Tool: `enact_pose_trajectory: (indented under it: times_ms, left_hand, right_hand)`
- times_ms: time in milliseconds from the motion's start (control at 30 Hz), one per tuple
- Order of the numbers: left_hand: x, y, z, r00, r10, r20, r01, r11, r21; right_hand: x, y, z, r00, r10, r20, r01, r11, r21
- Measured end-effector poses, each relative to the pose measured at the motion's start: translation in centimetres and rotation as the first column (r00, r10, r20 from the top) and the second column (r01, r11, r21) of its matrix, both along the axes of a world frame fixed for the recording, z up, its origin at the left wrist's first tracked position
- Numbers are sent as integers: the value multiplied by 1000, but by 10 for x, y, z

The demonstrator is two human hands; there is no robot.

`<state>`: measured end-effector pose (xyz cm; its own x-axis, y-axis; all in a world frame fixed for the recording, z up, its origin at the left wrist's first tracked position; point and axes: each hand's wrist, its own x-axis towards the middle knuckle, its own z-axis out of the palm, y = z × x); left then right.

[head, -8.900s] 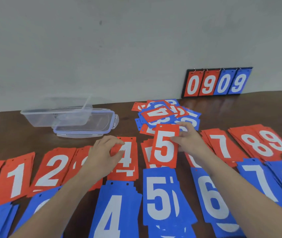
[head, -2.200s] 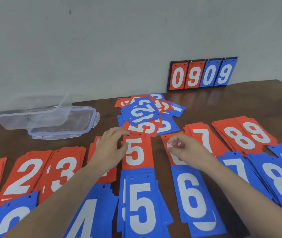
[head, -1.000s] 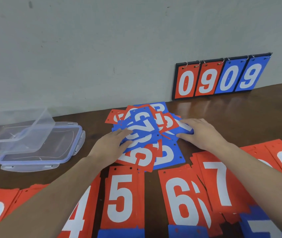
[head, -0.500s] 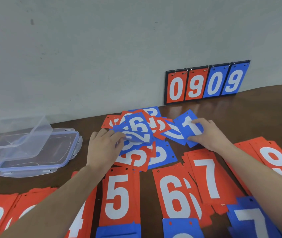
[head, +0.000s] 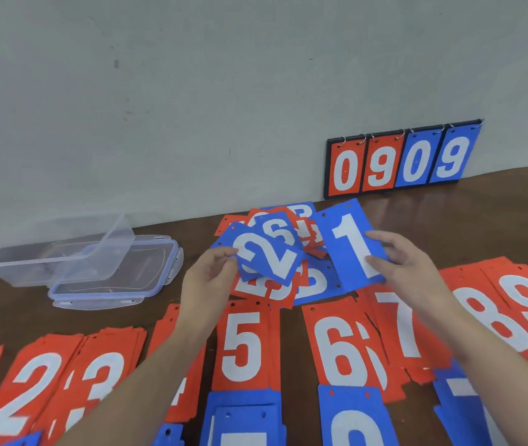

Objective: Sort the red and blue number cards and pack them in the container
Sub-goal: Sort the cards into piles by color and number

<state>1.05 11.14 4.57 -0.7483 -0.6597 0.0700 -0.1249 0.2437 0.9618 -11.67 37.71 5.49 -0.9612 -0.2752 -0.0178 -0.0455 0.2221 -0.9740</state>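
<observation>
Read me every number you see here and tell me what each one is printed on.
"0909": scoreboard at the wall.
"1": blue card in the right hand.
"2": blue card in the left hand.
"5", "6", "7": red stacks.
Loose pile: mostly covered, unreadable.

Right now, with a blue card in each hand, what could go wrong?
The left hand pinches the blue 2 card only at its edge, above the mixed red-and-blue unsorted pile; it could slip back in. The right hand holds the blue 1 card, and the blue rows are mostly out of view, so misplacing is possible.
</observation>
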Motion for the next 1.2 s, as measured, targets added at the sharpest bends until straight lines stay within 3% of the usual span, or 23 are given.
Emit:
enact_pose_trajectory:
  times_ms: [133, 333, 533, 800, 933, 1100, 1200]
  left_hand:
    - [21, -4, 7, 990, 109, -94, -84, 968, 236]
    - [55, -18, 9, 976, 169, -134, -103, 909, 403]
    - [95, -27, 7, 976, 180, -123, -116, 907, 405]
    - [182, -56, 15, 932, 361, 16, -345, 874, 342]
    - [229, -79, 17, 891, 453, -3, -418, 825, 381]
    - [290, -98, 21, 816, 578, 5, -531, 745, 404]
    - [326, -105, 18, 768, 640, 19, -579, 681, 449]
  right_hand:
    - [23, -9, -2, 991, 83, 104, -68, 989, -133]
    - [46, -21, -5, 979, 106, 175, -86, 989, -118]
    - [64, -41, -13, 965, 125, 231, -101, 989, -110]
    - [94, -86, -15, 914, 239, 327, -177, 962, -207]
    - [118, -118, -11, 860, 307, 407, -217, 943, -254]
    - [149, -152, -4, 851, 444, 281, -424, 896, -133]
    - [172, -174, -3, 797, 548, 255, -524, 836, -162]
